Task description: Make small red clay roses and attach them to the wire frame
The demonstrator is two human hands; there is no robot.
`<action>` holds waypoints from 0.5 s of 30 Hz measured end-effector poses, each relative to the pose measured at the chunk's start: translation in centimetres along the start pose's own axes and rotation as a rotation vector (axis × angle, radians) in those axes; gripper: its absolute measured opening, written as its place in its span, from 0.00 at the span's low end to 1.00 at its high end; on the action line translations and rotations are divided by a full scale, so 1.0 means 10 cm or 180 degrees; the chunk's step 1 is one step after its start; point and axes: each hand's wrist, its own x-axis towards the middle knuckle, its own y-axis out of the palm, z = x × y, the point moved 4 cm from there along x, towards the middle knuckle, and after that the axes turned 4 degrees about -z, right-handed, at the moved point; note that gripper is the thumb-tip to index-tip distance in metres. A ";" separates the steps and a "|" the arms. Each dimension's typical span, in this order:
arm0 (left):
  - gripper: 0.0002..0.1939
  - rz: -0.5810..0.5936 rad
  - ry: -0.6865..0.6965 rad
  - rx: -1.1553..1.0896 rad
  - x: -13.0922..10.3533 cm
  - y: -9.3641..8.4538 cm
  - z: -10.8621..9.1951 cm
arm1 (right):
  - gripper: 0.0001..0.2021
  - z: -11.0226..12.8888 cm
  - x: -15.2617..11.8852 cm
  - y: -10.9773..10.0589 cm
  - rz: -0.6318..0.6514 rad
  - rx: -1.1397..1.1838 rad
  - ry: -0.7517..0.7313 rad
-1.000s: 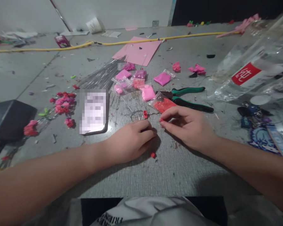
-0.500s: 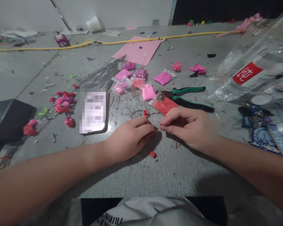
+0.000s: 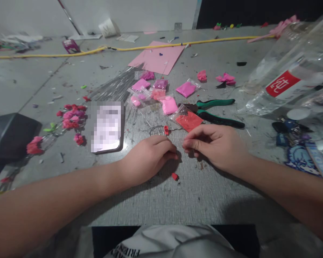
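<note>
My left hand (image 3: 152, 156) rests low over the table with its fingers curled together, and what they hold, if anything, is hidden. Just to its right, my right hand (image 3: 214, 147) is pinched, thumb against forefinger. Nothing can be made out between those tips. A small gap separates the two hands. Below it lies a small red lump (image 3: 174, 176). Behind the hands is a bent wire piece (image 3: 156, 130) bearing a red bit of clay (image 3: 166, 130). A clear bag of orange-red clay (image 3: 188, 120) lies right behind my right fingers.
Green-handled pliers (image 3: 218, 114) lie behind my right hand, plastic bottles (image 3: 285, 84) at right. Several bags of pink clay (image 3: 169, 104) sit mid-table near thin wires (image 3: 114, 86). Left are a phone (image 3: 107, 125), clay flowers (image 3: 72, 116) and a dark box (image 3: 13, 136).
My hands have drawn slightly apart at the fingertips. The left fingers have curled back a little, and the right fingertips have bent inward. The things on the table lie as before.
</note>
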 end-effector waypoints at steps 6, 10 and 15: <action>0.14 -0.0005 0.0247 0.0253 -0.03 0.01 0.01 | 0.14 0.04 -0.02 -0.03 -0.0169 -0.0057 -0.0243; 0.18 0.0109 0.0203 0.0298 -0.03 0.04 0.03 | 0.11 0.07 -0.03 -0.01 -0.0099 -0.0024 -0.0269; 0.13 -0.0168 0.0254 0.0150 -0.02 0.03 0.02 | 0.09 0.10 -0.03 -0.01 0.0007 -0.0242 -0.0316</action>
